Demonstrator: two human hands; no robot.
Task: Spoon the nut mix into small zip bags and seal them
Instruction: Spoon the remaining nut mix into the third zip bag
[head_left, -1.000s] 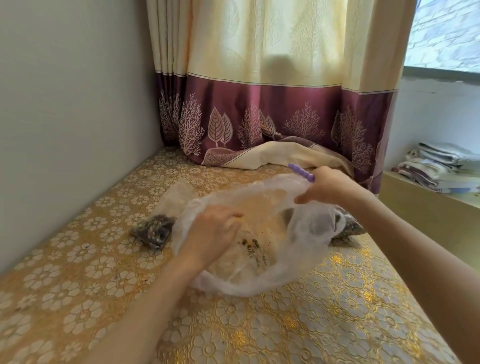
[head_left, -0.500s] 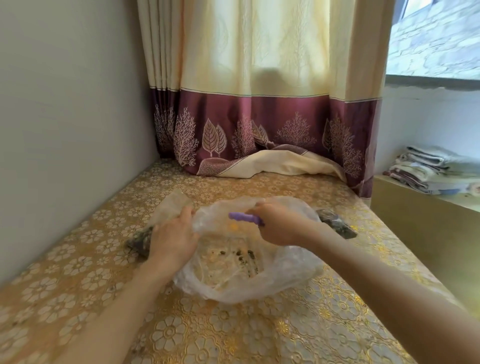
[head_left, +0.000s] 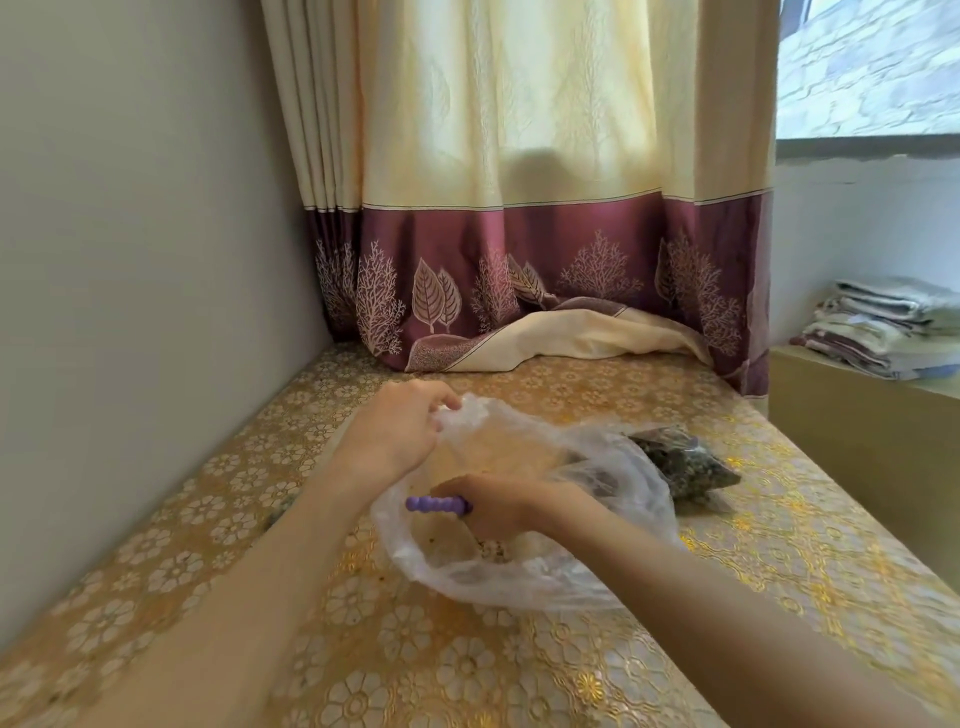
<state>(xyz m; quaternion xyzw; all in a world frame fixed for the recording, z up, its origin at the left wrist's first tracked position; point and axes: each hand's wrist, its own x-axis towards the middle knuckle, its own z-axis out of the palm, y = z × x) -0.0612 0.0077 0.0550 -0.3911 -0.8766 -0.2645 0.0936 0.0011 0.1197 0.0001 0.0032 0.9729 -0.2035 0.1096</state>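
L hand (head_left: 397, 431) is pinching the far rim of the big bag (head_left: 524, 582) at about 11 o'clock of its mouth, lifting that edge; grip is pressed together on the plastic. R hand (head_left: 496, 506) is reaching inside the bag mouth w/ fingers curling round the spoon (head_left: 439, 504), whose purple ribbed handle is sticking out toward 9 o'clock; the bowl end is hidden behind the hand. Nut mix (head_left: 493, 551) is lying in the bottom of the bag, just below the R grip at approx 6 o'clock, only a small patch showing. A filled zip bag (head_left: 685, 460) is sitting on the surface (head_left: 779, 545) at 2 o'clock of the big bag, touching or just beside its far side – can't tell which. Curtain (head_left: 519, 260) is hanging at 12 o'clock, hem bunching on the surface. Folded cloths (head_left: 883, 327) are stacking at 3 o'clock, well apart.
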